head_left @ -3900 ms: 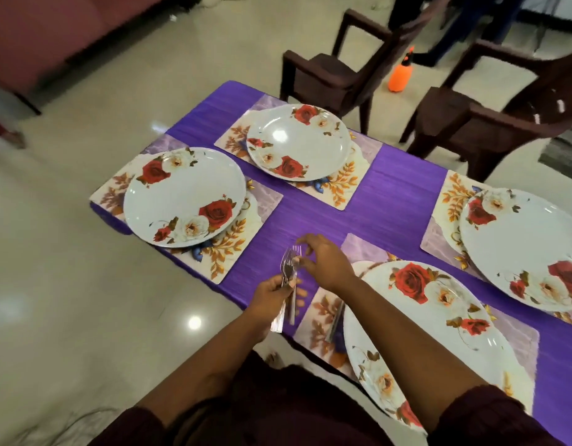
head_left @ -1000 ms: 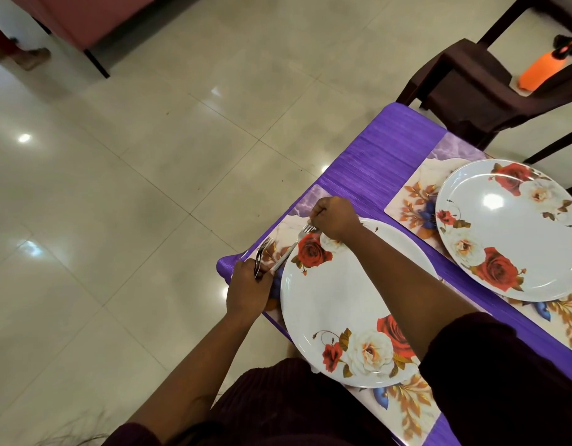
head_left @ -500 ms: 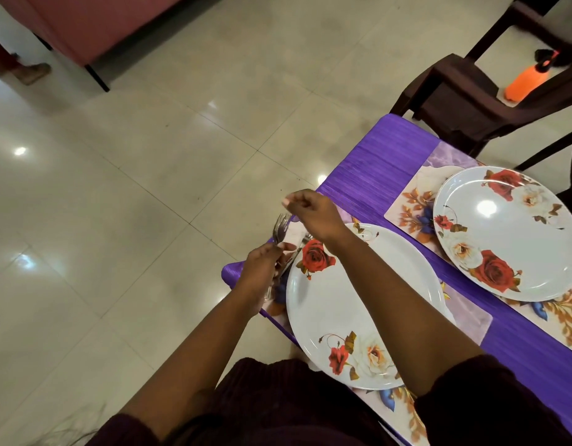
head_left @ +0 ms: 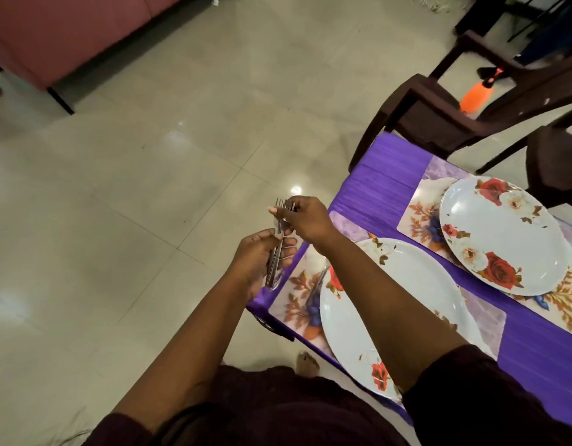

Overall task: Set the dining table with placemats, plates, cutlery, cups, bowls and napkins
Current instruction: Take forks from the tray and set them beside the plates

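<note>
Cutlery bundle (head_left: 278, 239), slim polished metal: handles gripped in curled left hand (head_left: 258, 255), fork tines pinched by right hand (head_left: 305, 218), just beyond the table's corner. Round glossy rose-print plates (head_left: 403, 304) on rectangular floral placemats (head_left: 297, 294), purple streaked tablecloth (head_left: 384, 175).

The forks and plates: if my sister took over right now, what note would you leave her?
Left hand grips a bundle of cutlery. Right hand pinches a fork at the top of the bundle.
Near plate sits on its placemat, with one piece of cutlery laid beside it. Far plate is on its own mat.
Left: cutlery for the far plate, cups, bowls, napkins.
</note>
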{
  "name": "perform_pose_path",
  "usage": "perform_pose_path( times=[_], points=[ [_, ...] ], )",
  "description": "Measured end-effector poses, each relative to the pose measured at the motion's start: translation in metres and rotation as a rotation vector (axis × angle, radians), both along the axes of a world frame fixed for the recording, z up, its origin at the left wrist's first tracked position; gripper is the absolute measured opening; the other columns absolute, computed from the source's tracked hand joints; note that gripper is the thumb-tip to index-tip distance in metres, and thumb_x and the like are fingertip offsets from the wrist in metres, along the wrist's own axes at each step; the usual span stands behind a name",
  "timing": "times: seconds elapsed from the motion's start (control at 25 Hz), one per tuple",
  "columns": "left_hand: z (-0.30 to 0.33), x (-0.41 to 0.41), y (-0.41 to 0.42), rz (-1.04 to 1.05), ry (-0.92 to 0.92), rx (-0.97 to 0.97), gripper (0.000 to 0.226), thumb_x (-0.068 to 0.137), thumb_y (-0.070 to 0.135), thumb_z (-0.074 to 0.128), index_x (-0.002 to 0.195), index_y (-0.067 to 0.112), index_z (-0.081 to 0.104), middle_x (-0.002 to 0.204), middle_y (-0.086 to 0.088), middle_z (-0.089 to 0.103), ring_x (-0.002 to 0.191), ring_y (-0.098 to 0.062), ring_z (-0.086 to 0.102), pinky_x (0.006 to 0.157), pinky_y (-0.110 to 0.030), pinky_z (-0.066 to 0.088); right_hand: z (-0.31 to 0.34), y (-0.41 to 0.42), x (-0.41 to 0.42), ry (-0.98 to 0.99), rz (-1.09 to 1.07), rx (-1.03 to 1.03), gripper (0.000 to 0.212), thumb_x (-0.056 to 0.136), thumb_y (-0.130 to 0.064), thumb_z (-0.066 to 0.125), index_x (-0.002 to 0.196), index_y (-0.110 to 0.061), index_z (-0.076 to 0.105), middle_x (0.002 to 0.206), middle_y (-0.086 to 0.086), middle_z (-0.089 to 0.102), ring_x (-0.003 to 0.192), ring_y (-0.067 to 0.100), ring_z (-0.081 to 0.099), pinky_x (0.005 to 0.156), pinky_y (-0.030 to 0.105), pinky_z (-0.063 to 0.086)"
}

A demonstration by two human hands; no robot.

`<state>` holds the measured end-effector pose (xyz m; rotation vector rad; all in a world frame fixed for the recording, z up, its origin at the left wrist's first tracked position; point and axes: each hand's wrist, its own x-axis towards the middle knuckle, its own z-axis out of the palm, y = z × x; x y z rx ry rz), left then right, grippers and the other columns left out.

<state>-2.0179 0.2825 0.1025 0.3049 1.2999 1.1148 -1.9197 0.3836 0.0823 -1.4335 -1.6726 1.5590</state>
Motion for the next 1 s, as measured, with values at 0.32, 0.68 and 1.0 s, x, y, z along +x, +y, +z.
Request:
perform_pose_path(
  times=[0.32,0.68,1.0],
  points=[
    [0.001,-0.155,0.052,-0.33,0.07,0.068,0.015,0.097,0.011,0.056,0.104,0.008,0.068,0.091,-0.01,0.074,0.078,-0.021,0.072,0.073,-0.032,0.06,0.006,0.025,-0.122,0.013,-0.241,0.036,0.046,0.082,-0.037,0.074,0.076,0.005,0.057,0.068,0.02,0.067,0.053,0.018,0.058,0.056,0.031,0.046],
    [0.013,-0.197,0.159,-0.602,0.081,0.04,0.016,0.097,0.011,0.056,0.108,0.004,0.067,0.085,-0.008,0.073,0.066,-0.016,0.07,0.063,-0.027,0.06,0.005,0.092,-0.15,0.008,-0.581,0.134,0.044,0.081,-0.038,0.074,0.072,0.001,0.056,0.072,0.019,0.067,0.061,0.021,0.057,0.069,0.043,0.053],
    [0.022,-0.158,0.347,-0.887,0.132,0.0,0.018,0.095,0.014,0.06,0.108,0.005,0.067,0.086,-0.006,0.074,0.062,-0.014,0.067,0.055,-0.023,0.055,0.004,0.236,-0.11,0.156,-0.877,0.111,0.027,0.085,-0.027,0.074,0.073,-0.006,0.062,0.067,0.009,0.066,0.061,0.015,0.059,0.069,0.038,0.053]
  ],
)
